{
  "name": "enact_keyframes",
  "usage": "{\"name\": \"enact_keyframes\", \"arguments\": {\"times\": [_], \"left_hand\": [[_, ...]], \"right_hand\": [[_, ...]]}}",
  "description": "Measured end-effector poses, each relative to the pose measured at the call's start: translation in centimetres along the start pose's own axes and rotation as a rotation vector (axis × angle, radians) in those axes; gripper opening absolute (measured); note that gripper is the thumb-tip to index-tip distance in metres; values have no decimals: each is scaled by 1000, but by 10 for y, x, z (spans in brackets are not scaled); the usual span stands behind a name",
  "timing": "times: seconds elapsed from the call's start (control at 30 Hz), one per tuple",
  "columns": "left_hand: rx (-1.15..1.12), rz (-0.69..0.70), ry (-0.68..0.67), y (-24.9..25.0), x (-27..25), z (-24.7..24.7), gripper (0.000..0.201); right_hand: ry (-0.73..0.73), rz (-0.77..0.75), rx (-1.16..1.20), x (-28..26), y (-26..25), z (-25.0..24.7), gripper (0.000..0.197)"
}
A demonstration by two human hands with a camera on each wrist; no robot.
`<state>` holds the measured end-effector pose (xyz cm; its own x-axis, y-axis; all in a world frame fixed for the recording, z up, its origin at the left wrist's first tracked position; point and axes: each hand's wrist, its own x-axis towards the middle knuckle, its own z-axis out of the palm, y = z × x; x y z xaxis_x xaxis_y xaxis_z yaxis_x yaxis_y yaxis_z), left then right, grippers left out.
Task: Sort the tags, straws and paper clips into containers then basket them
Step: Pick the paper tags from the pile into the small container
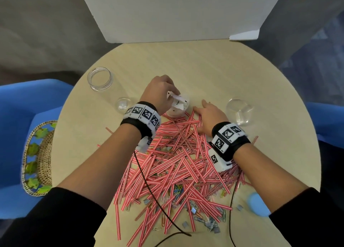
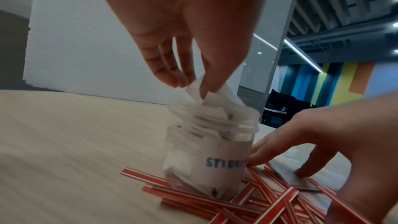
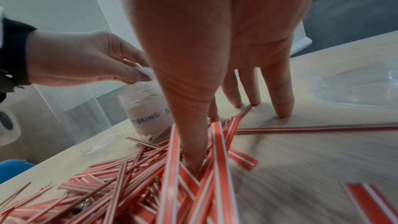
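My left hand (image 1: 163, 90) (image 2: 193, 84) hovers over the mouth of a clear labelled jar (image 1: 177, 109) (image 2: 208, 156) and pinches white paper tags (image 2: 213, 94) that stick out of it. More tags fill the jar. My right hand (image 1: 208, 114) (image 3: 237, 108) lies open, its straight fingertips (image 3: 284, 108) pressed on the table at the far edge of a big pile of red-and-white straws (image 1: 176, 163) (image 3: 193, 168). Coloured paper clips (image 1: 178, 189) and small grey binder clips (image 1: 210, 224) lie under and near the pile's front.
An empty clear jar (image 1: 100, 79) stands at the back left, a small clear lid (image 1: 123, 104) beside it. A clear container (image 1: 240, 111) (image 3: 355, 88) sits right of my right hand. A woven basket (image 1: 37, 157) rests on the blue chair at left. A white board (image 1: 176, 14) stands behind the round table (image 1: 204, 64).
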<state>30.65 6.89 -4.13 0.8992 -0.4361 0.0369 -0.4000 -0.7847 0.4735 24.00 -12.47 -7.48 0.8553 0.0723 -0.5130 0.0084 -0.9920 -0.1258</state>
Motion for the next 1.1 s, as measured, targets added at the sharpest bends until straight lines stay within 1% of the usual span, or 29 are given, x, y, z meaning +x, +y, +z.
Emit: {"name": "enact_keyframes", "arguments": {"times": [0.07,0.13,0.2,0.27,0.33,0.43,0.5,0.57,0.6,0.63,0.7,0.77,0.83,0.9,0.93,0.97,1.03,1.1], "left_hand": [[37,16,-60,-2,-7,-4,27],[69,14,-86,-3,-13,-6,40],[129,-3,-97,-2,-18,-4,44],[204,-17,-102,0,-20,-1,41],[267,-27,-131,5,-19,1,31],[280,-95,-172,11,-13,1,24],[263,-147,-169,14,-10,2,21],[244,-186,-166,16,-10,4,20],[233,-197,-167,17,-10,4,20],[219,-204,-171,17,-10,5,20],[187,-215,-187,17,-11,6,21],[169,-208,-189,15,-14,10,24],[159,-182,-163,14,-20,13,27],[142,-165,-141,11,-28,15,28],[132,-159,-133,9,-31,16,29],[120,-155,-124,8,-34,17,30],[72,-155,-103,5,-39,17,33],[7,-157,-81,4,-41,17,38]], "right_hand": [[5,-6,-5,0,1,0,79],[9,-7,-10,1,1,0,80],[3,-5,-17,0,0,-1,81],[-11,-4,-17,-3,-2,-3,83],[-32,2,8,-8,-3,-6,85],[-33,-18,112,-24,2,-23,85],[38,-16,173,-46,9,-39,76],[125,4,221,-79,19,-46,54],[128,33,234,-99,23,-46,42],[87,75,224,-120,27,-42,35],[-98,165,140,-158,35,-26,33],[-278,231,-10,-188,41,-3,43],[-380,262,-166,-208,47,24,65],[-418,293,-226,-222,50,51,84],[-415,307,-224,-226,51,63,87],[-403,320,-214,-228,51,75,84],[-345,330,-183,-228,53,94,73],[-291,334,-152,-225,57,103,66]]}}
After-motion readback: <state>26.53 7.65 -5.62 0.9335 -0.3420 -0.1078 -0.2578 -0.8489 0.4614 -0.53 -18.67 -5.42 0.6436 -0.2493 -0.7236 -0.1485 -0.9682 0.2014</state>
